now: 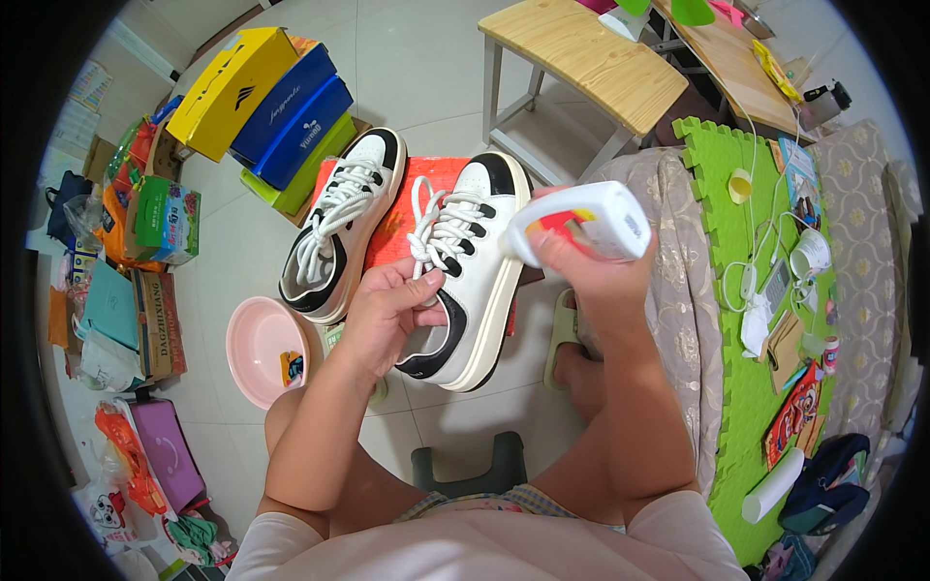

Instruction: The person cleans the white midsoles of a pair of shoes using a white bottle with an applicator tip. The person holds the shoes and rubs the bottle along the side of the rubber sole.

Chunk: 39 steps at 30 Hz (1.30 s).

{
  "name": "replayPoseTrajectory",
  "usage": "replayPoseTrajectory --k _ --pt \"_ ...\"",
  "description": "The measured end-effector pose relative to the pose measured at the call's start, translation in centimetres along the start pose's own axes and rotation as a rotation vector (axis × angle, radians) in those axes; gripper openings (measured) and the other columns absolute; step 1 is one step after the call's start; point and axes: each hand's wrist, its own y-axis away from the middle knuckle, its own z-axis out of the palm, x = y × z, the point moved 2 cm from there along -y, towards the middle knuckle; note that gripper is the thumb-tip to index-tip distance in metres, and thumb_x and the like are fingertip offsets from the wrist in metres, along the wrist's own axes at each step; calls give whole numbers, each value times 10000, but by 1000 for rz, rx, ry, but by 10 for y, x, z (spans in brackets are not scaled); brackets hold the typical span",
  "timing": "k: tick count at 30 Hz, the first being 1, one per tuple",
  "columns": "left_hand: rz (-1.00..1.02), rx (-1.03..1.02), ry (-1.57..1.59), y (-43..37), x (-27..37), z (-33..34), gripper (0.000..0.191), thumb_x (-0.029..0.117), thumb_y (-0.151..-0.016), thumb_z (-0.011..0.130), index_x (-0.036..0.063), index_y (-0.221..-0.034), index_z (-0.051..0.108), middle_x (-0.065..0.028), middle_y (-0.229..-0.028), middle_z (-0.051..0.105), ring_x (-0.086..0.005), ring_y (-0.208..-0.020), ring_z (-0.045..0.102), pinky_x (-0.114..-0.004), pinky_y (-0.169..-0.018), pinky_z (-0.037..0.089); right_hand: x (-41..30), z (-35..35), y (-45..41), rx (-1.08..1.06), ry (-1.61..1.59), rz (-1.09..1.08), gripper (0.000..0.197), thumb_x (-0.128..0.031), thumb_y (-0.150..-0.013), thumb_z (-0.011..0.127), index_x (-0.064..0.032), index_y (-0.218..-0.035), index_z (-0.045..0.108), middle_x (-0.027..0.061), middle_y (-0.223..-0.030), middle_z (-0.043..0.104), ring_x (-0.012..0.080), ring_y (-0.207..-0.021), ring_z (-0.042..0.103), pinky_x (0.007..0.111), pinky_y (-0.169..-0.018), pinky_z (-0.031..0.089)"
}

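Observation:
My left hand grips a white sneaker with black trim at the tongue and collar, its thick white laces tied. In my right hand is a white plastic bottle with a red and yellow label, tilted so that its top end is at the sneaker's outer side. Whether the top touches the shoe cannot be told. The matching sneaker stands to the left, partly on a red box, laces also tied.
A pink basin stands on the floor at left. Stacked shoe boxes lie beyond it. A wooden-topped stool stands ahead. At right, a green foam mat holds cables, cups and packets. Cartons and bags line the left wall.

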Motion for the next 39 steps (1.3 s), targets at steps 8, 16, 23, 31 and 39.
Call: replayPoseTrajectory --k 8,16,23,31,39 --pt "-7 17 -14 1 4 5 176 115 -883 595 -12 -1005 595 -13 -835 624 -47 -672 579 -204 -604 535 8 0 -13 5 120 -140 274 -2 -727 724 39 -988 655 60 -856 675 70 -760 613 215 -680 495" --pt "-12 14 7 1 3 1 157 110 -888 592 -10 -988 594 -7 -822 614 -43 -654 554 -199 -591 507 -2 0 -1 -101 35 -15 217 -1 -715 718 35 -922 664 49 -842 671 74 -768 614 227 -677 497" --pt "-8 -3 12 1 2 -1 156 113 -888 591 -6 -989 592 -14 -839 622 -47 -674 570 -205 -602 524 -2 2 -7 -167 202 -180 200 2 -695 713 27 -889 672 41 -807 662 81 -732 603 225 -674 486" --pt "-8 -8 22 1 3 -4 184 107 -880 601 -7 -1024 590 -14 -854 625 -51 -669 575 -208 -604 534 -11 -10 -6 -229 140 15 218 21 -662 702 29 -878 673 58 -830 663 92 -745 609 233 -658 488" --pt "2 5 18 -1 2 -5 165 108 -874 606 -6 -994 596 -7 -823 612 -45 -641 557 -211 -587 535 -6 -5 -5 -306 153 -153 226 21 -642 707 26 -865 673 99 -853 667 122 -731 622 253 -662 495"
